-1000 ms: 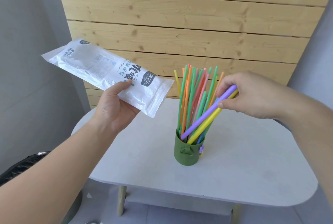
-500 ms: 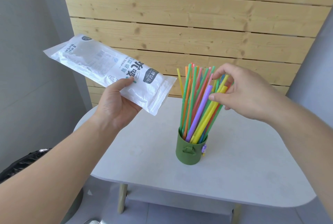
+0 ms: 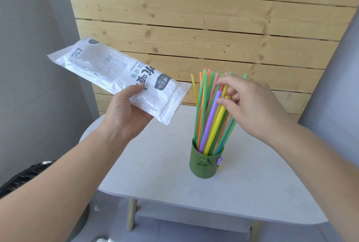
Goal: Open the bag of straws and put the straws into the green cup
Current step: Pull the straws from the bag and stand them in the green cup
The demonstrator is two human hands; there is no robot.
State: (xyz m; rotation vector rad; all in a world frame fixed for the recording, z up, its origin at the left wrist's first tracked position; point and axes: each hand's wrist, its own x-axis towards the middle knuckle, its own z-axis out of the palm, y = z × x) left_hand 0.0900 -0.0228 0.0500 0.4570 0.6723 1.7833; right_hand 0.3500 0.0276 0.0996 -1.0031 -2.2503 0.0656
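Purple & yellow straws (image 3: pixel 210 119) are now standing upright in cup (image 3: pixel 206 166), toward table's (image 3: pixel 155 164) front edge. R hand (image 3: pixel 252 105) is letting go, fingers relaxed, nudging tops level. L hand (image 3: pixel 126 117) is gripping bag (image 3: pixel 108 70) off to the left, prob. to keep it clear.

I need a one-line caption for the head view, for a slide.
Left hand holds the bag while right hand touches straws standing in the green cup on a table.
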